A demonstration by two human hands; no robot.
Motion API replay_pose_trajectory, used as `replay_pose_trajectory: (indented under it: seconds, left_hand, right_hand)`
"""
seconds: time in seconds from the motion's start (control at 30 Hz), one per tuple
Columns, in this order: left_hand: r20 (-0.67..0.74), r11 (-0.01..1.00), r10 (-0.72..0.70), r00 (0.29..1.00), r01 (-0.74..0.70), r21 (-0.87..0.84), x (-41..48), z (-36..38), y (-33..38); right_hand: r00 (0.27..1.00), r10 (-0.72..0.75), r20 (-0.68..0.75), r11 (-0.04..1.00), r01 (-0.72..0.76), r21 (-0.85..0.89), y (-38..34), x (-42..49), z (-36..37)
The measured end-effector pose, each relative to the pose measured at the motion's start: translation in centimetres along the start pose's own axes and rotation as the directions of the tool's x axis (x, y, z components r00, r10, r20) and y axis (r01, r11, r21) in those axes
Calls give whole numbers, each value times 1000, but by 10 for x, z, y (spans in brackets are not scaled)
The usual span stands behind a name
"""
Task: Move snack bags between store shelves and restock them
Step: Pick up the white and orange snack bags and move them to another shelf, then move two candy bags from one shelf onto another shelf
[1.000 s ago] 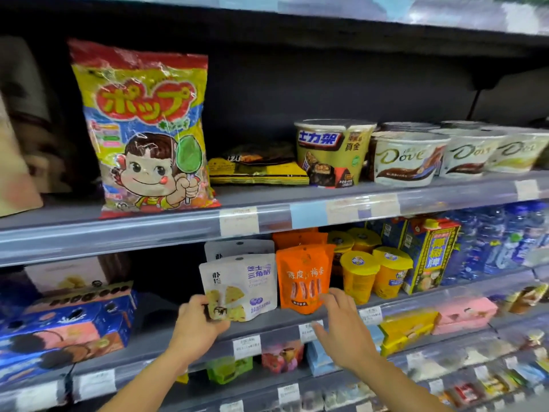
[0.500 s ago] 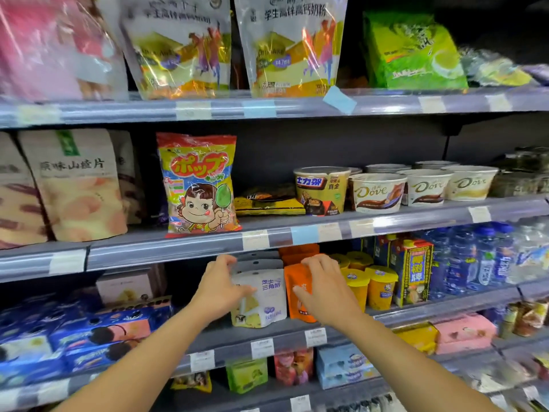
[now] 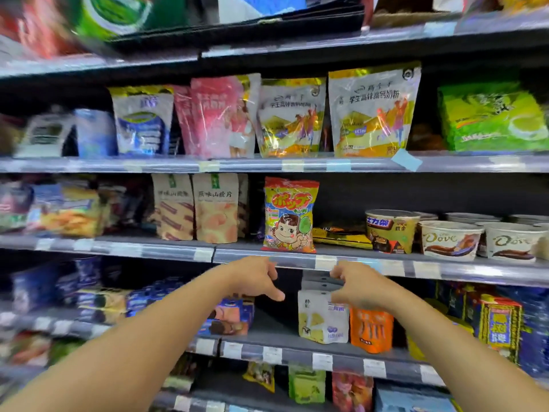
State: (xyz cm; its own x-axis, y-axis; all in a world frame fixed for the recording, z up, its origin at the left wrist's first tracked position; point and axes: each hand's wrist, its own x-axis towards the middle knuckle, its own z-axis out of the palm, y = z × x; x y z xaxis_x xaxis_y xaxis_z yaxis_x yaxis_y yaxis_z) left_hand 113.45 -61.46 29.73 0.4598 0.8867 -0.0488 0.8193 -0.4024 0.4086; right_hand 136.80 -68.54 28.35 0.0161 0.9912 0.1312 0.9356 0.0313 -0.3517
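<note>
Both my hands are raised in front of the shelves and hold nothing. My left hand hovers with fingers loosely spread just below the rail of the candy shelf. My right hand hangs with fingers apart over the top of a white pouch, which stands on the lower shelf next to an orange pouch. Above my hands a red and yellow candy bag with a cartoon face stands upright on the middle shelf.
Beige snack pouches stand left of the candy bag; a Snickers tub and Dove tubs stand right of it. Milk powder bags fill the shelf above. Blue cookie boxes sit left of the white pouch, with a gap between.
The view has tilted up and pulled back, showing more upper shelves. Both hands have come off the white and orange pouches and risen toward the rail of the shelf above.
</note>
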Motion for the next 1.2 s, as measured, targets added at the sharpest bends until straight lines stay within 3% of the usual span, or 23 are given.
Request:
replay_pose_trajectory:
  seconds: [0.27,0.6,0.87,1.0,1.2]
  left_hand:
    - [140,968,-85,986,48,248,-69,-52,-17]
    - [296,973,-192,935,142,184,-77,-75,-104]
    - [337,978,-59,940,-14,210,2,-88,-158]
    - [396,971,-11,918,-85,223,47,-89,-152]
    - [274,975,124,954,-168,145,100,-98,-124]
  right_hand:
    - [973,-97,211,984,126,-127,-64,2,-7]
    - [931,-55,360,984,112,-141,-125,46,34]
    - [973,88,211,996,-87,-15,-136,84,45]
    - [982,188,26,982,-188,3,-114,94,37]
    - [938,312,-151,929,-268,255,-76,131,17]
